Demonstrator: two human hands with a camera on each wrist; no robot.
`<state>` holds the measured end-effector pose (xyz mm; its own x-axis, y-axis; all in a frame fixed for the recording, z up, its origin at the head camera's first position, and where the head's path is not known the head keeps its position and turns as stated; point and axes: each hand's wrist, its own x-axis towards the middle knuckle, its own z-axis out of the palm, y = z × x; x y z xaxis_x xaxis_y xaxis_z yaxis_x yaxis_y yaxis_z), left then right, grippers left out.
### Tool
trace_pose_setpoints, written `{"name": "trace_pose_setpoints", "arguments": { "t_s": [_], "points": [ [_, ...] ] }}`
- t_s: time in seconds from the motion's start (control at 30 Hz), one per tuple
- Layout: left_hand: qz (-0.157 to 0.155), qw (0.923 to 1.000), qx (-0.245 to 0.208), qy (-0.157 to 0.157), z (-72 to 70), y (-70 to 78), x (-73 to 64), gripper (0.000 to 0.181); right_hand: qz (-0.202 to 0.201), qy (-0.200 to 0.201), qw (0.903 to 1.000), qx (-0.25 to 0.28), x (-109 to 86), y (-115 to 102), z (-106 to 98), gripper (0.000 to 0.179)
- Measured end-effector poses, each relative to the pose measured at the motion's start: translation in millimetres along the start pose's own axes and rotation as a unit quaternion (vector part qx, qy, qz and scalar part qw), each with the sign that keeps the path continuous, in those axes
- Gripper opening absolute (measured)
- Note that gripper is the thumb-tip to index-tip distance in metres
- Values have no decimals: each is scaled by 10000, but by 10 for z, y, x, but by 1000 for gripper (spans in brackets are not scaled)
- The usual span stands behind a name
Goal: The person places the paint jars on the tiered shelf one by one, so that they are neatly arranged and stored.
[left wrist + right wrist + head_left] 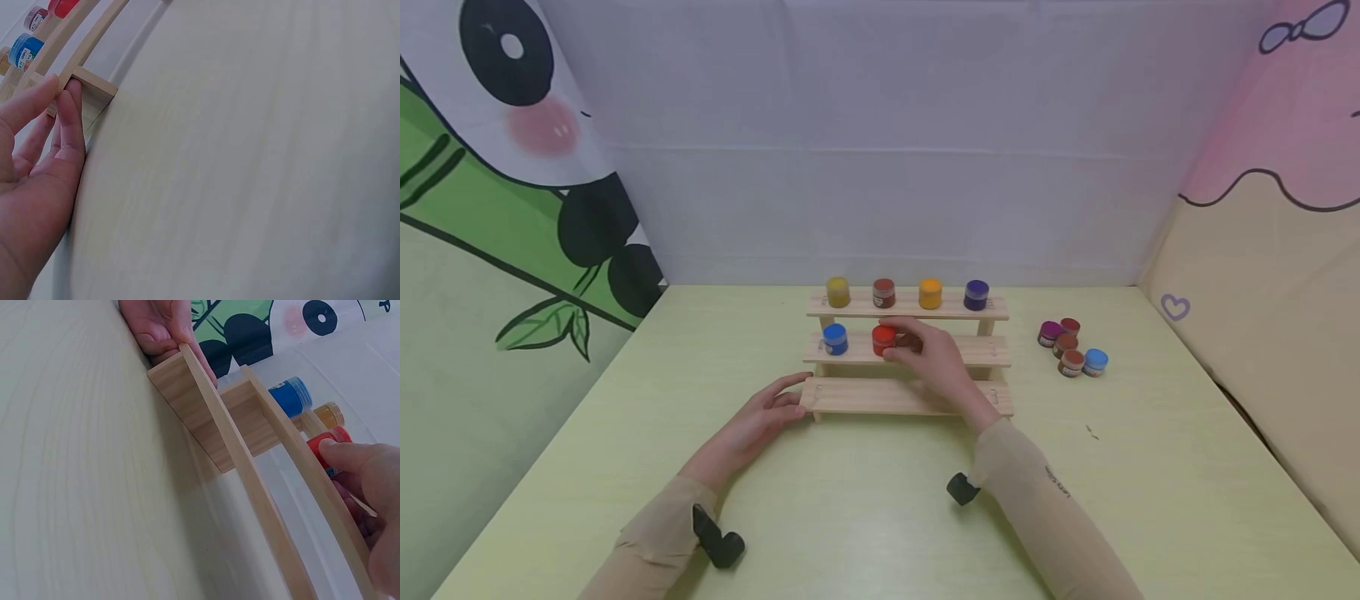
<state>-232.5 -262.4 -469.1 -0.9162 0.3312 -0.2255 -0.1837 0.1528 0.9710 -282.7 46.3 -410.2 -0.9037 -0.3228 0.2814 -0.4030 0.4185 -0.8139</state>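
Note:
A three-tier wooden rack (880,398) stands on the table. My left hand (758,427) holds the left end of its lowest shelf, thumb and fingers pinching the board's end in the left wrist view. On the middle shelf, my right hand (934,358) grips a small red paint jar (882,338) between thumb and fingers. To its left sits a blue jar (835,338). Along the top shelf are a mustard-yellow jar (838,292), a brown jar (883,293), an orange-yellow jar (930,293) and a dark blue jar (977,295).
Right of the rack, several loose jars cluster on the table (1157,467), among them a purple jar (1050,334), a reddish-brown jar (1071,362) and a light blue jar (1095,362). A pale cloth wall (880,208) rises behind the rack.

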Motion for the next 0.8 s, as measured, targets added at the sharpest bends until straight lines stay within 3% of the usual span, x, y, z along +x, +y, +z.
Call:
{"name": "trace_pose_setpoints", "arguments": {
  "t_s": [0.8],
  "points": [
    [-44,10000,56,15,10,19,-15,67,10,115,9998,-162,3,-12,21,47]
  ]
}}
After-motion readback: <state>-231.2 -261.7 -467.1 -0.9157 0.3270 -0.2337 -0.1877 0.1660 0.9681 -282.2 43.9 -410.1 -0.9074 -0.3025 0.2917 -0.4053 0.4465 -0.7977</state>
